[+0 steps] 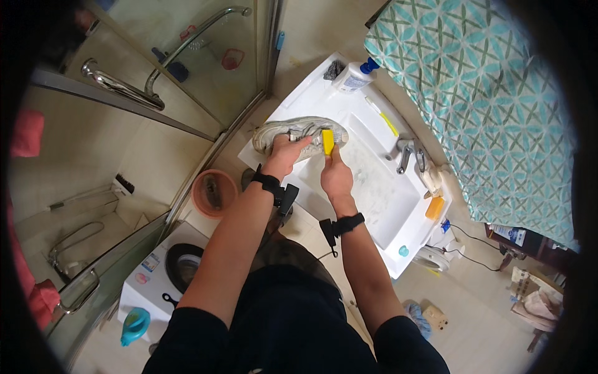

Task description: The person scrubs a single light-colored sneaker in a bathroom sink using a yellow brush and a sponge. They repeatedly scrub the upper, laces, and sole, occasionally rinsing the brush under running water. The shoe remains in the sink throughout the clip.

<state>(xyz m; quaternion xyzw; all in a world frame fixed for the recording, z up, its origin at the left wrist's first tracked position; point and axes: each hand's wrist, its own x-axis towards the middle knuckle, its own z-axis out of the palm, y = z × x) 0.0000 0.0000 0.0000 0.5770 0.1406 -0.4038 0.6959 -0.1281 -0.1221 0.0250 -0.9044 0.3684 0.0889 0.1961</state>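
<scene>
A whitish, grimy lace-up shoe (270, 133) lies sideways over the upper-left part of the white basin (385, 242). My left hand (283, 156) is closed on the shoe near its middle, fingers over the laces. My right hand (336, 174) grips a yellow block-shaped tool (327, 141), possibly a brush, which is against the toe end of the shoe; its underside is hidden. Pale water or suds show in the basin beneath. Both wrists wear black straps with attached devices.
The basin's surround holds a white bottle (352, 80), yellow-handled toothbrush (381, 115), orange bar (434, 208) and chrome faucet (405, 153). A glass shower enclosure (230, 93) is left, above a terracotta-coloured bucket (215, 177) and white washing machine (143, 293). A patterned cloth (473, 106) covers the right side.
</scene>
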